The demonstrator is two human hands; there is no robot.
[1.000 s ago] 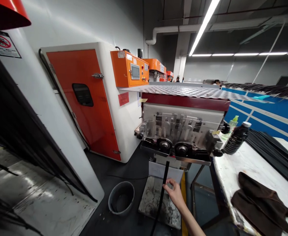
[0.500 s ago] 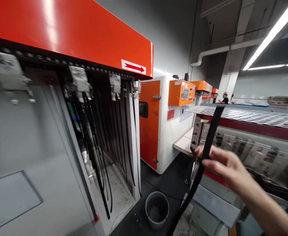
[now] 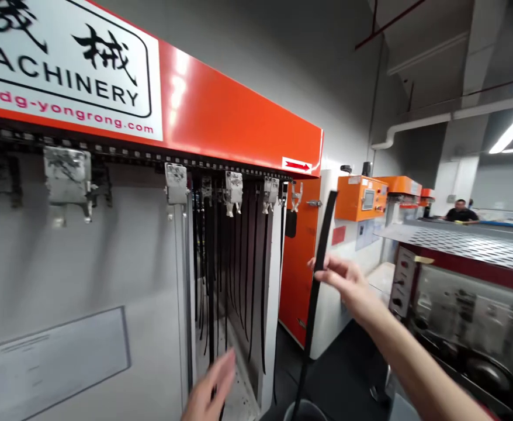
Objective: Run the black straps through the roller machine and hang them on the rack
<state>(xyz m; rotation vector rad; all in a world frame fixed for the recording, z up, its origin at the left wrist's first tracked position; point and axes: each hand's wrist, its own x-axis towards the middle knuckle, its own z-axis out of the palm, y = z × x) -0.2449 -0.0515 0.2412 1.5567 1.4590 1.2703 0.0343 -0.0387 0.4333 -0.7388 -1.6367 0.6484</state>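
My right hand (image 3: 343, 282) pinches a long black strap (image 3: 315, 292) near its upper end and holds it upright in front of the orange machine. The strap hangs down past the frame's bottom edge. My left hand (image 3: 209, 389) rises at the bottom centre, fingers stretched out and blurred, holding nothing. It is close to the opening where several black straps (image 3: 232, 275) hang from metal clips (image 3: 234, 188) on an overhead chain track. Empty clips (image 3: 67, 175) hang further left.
An orange header panel with white lettering (image 3: 186, 111) runs above the track. A white and orange cabinet (image 3: 300, 257) stands behind the strap, with an orange control box (image 3: 361, 197). A roller machine with a perforated top (image 3: 467, 240) is at the right. A person sits far back (image 3: 460, 211).
The view has swung further left toward the hanging rack. My right hand has carried the strap up and closer to the clips. My left hand has come into view at the bottom.
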